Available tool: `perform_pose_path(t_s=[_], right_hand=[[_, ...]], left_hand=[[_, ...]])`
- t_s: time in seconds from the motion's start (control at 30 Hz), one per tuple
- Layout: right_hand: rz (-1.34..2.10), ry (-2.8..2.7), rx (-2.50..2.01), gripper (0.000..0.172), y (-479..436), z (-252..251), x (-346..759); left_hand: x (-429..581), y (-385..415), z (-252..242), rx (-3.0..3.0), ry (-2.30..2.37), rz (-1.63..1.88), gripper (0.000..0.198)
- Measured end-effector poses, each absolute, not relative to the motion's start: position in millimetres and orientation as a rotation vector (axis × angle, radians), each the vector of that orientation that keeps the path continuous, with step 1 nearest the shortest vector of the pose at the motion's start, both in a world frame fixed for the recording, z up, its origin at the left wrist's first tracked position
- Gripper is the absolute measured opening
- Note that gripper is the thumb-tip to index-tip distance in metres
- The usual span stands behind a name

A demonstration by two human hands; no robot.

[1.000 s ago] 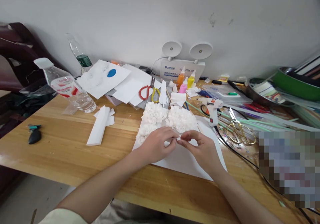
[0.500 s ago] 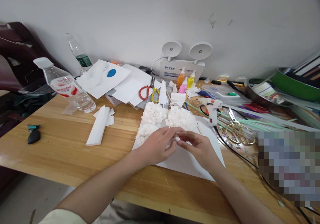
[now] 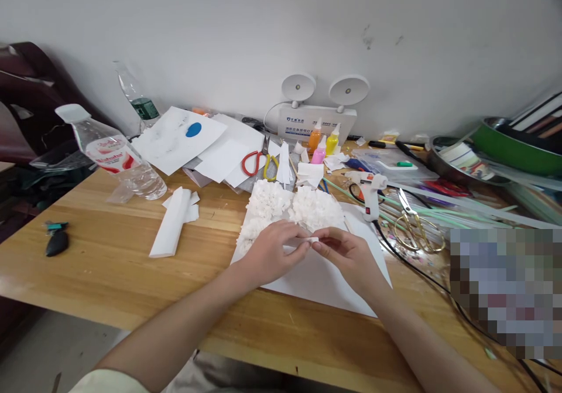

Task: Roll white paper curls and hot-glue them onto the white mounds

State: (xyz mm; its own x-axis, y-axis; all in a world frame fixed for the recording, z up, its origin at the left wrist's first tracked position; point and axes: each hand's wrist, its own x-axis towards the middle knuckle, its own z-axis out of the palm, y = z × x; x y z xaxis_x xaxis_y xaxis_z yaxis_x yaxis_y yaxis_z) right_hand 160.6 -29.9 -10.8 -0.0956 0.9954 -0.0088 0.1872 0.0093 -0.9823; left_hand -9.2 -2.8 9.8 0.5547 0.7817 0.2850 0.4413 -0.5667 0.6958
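Note:
A small white paper piece point(image 3: 313, 239) is pinched between the fingertips of my left hand point(image 3: 276, 252) and my right hand point(image 3: 349, 255). Both hands hover over the lower part of a white sheet point(image 3: 325, 282) on the wooden table. Fluffy white paper clusters stand on the sheet just beyond my fingers: one at the back left point(image 3: 270, 198), another at the back right point(image 3: 317, 207), and a third point(image 3: 251, 232) partly hidden by my left hand.
A folded white paper point(image 3: 170, 226) and a water bottle point(image 3: 120, 159) are at left. Red-and-yellow-handled pliers point(image 3: 259, 164) and paint bottles point(image 3: 319, 149) stand behind. A glue gun point(image 3: 371, 191), gold scissors point(image 3: 417, 229) and a black cord point(image 3: 417, 271) lie at right.
The small white piece shows more clearly between my fingertips, and my left fingers have lowered slightly. The whole view has shifted a little.

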Motion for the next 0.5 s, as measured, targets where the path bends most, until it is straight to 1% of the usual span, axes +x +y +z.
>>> perform_pose_path(t_s=[0.1, 0.4, 0.5], right_hand=[[1.199, -1.390, -1.308, 0.021, -29.7, -11.0, 161.6], [1.193, -1.432, -1.281, 0.018, -30.2, -8.8, 161.3], [1.216, -1.450, -1.281, 0.019, -30.1, -8.6, 162.0]], left_hand=[[-8.5, -2.2, 9.2, 2.247, 0.945, 0.813, 0.012], [-9.1, -2.3, 11.6, 2.193, 0.949, 0.823, 0.014], [-9.1, -2.2, 11.3, 2.224, 0.928, 0.819, 0.015]])
